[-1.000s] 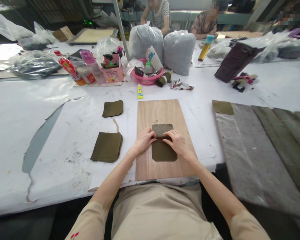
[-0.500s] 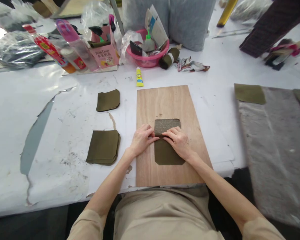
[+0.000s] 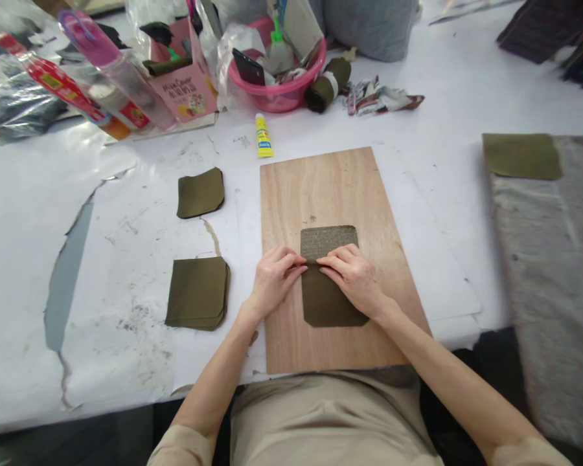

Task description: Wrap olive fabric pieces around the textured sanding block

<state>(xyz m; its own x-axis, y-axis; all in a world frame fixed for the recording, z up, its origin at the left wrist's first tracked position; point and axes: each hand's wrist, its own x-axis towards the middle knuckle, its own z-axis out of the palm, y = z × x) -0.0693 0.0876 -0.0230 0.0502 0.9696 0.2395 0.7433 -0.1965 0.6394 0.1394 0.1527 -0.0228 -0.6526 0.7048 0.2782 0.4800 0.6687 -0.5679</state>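
On a plywood board (image 3: 320, 194) lies an olive-green fabric piece (image 3: 333, 301), its lower part smooth. A rougher, greyish-brown panel (image 3: 328, 241) makes up its upper part, and a narrow ridge runs across where the two meet. My left hand (image 3: 278, 277) pinches the left end of that ridge between thumb and fingers. Farther right along the same ridge, my right hand (image 3: 352, 275) pinches it too and covers part of the fabric's right side. Left of the board are a larger stack of olive fabric pieces (image 3: 194, 291) and a smaller stack (image 3: 200, 193).
A yellow glue tube (image 3: 263, 137) lies beyond the board. Behind it stand a pink basket (image 3: 276, 98), a rolled olive strip (image 3: 328, 84), a pink box (image 3: 187, 90) and bottles (image 3: 61, 87). At right, a grey sheet (image 3: 554, 259) carries an olive piece (image 3: 522, 155).
The camera view has shifted, with the basket and bottles now higher and farther left. Both hands keep pinching the ridge; the left fingertips have drawn closer together on its left end.
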